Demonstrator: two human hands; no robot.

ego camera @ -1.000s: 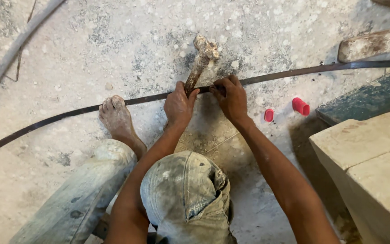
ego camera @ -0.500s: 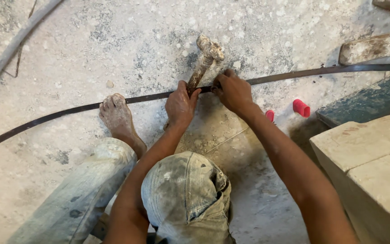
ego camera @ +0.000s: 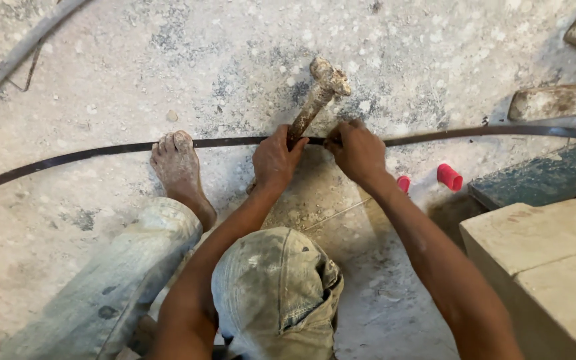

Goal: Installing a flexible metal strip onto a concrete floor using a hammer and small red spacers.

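Both hands stayed pinching the dark strip, open floor beyond.

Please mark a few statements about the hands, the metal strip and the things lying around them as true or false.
1. Both hands, left hand and right hand, are at the dark metal strip. True.
2. A hammer lies across the strip between the hands. True.
3. The bare foot is well away from the strip. False: its toes reach the strip.
4. The two red caps lie left of the foot. False: they lie to the right of the right hand.
5. The strip runs perfectly straight. False: it curves across the floor.
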